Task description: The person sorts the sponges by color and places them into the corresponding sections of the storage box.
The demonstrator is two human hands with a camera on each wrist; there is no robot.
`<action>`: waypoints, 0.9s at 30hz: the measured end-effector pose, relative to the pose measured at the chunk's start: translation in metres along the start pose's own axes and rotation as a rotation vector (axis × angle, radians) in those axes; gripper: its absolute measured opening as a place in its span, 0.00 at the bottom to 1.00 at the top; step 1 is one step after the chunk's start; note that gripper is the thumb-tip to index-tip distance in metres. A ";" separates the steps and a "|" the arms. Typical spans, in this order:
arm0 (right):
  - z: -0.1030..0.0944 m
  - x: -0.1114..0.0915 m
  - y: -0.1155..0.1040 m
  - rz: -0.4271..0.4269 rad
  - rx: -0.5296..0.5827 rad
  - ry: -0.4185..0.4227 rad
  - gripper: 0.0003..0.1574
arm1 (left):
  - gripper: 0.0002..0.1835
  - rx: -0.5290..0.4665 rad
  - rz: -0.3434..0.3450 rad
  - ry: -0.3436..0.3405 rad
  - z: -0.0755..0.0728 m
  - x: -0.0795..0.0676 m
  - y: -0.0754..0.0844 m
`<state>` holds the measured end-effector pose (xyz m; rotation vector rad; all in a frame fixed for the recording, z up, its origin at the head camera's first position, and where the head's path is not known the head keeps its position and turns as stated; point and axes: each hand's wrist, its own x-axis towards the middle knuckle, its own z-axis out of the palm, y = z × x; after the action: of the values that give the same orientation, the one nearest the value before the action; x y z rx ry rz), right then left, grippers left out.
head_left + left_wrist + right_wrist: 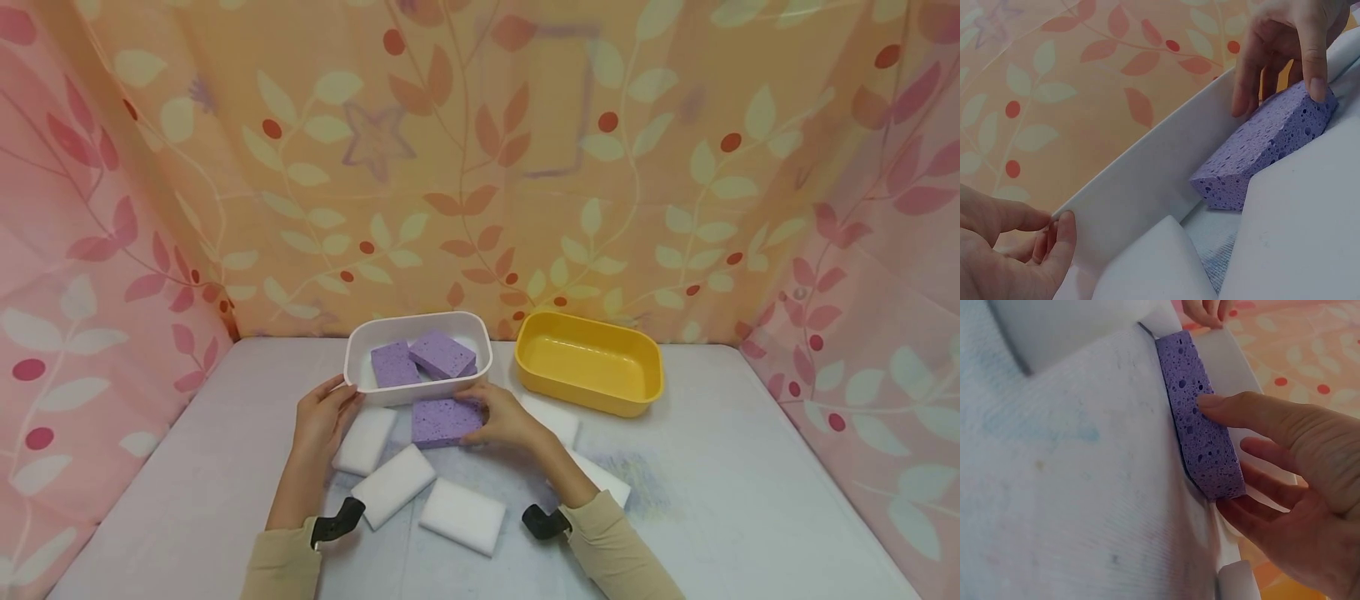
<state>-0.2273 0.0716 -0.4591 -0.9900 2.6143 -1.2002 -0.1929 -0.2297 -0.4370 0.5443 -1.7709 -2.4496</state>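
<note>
My left hand (318, 425) pinches the rim of a white plastic tub (390, 397) at its front left corner. Inside that tub lie several purple sponges, including a flat one (393, 365) and a tilted one (442, 354) that overlaps another. Just in front of the tub is one more purple sponge (444, 422). The right hand (510, 421) grips its right end, and in the right wrist view the thumb (1222, 406) presses on its pitted side while the other fingers reach behind and under its end.
Several white foam blocks lie around the hands: one by the left wrist (365, 442), one angled (393, 486), one nearest me (463, 517), and others partly under the right arm (603, 481). A yellow tub (581, 397) with nothing in it stands back right, before a patterned curtain (465, 167).
</note>
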 end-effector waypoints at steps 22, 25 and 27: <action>-0.021 -0.005 -0.018 0.048 0.009 -0.026 0.37 | 0.32 -0.004 0.017 0.002 -0.002 0.001 -0.002; -0.024 -0.006 -0.022 0.054 0.017 -0.034 0.37 | 0.32 -0.002 0.014 0.001 -0.002 0.001 -0.002; -0.026 -0.007 -0.024 0.059 0.024 -0.041 0.38 | 0.33 -0.001 0.008 0.000 -0.001 0.001 -0.002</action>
<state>-0.2185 0.0810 -0.4259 -0.9161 2.5732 -1.1821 -0.1930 -0.2305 -0.4394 0.5351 -1.7678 -2.4453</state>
